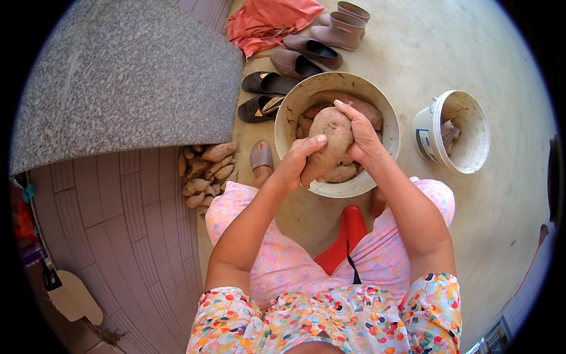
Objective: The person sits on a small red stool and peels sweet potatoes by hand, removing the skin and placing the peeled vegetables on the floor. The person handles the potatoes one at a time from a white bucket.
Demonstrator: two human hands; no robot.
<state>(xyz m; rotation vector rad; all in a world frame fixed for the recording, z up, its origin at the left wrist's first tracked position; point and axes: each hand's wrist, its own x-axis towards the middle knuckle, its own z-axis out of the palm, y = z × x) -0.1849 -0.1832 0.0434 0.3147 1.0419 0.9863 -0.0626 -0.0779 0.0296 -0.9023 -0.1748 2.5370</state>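
A large, dirt-covered sweet potato (329, 138) is held between both my hands, above a round white bucket (287, 112). My left hand (302, 156) grips its lower left side, thumb lying on top. On the right side my right hand (362, 135) wraps round it, thumb reaching up by its far end. Several more reddish-brown sweet potatoes (365, 110) lie inside the bucket below, partly hidden by my hands. The undersides of my fingers are out of sight behind the held sweet potato.
A smaller white bucket (421, 135) with something brownish inside stands to the right. Several sweet potatoes (212, 168) are piled at the left by the tiled wall, near a grey stone counter (130, 76). Shoes (298, 62), boots (339, 29) and a red sack (268, 23) lie beyond the bucket.
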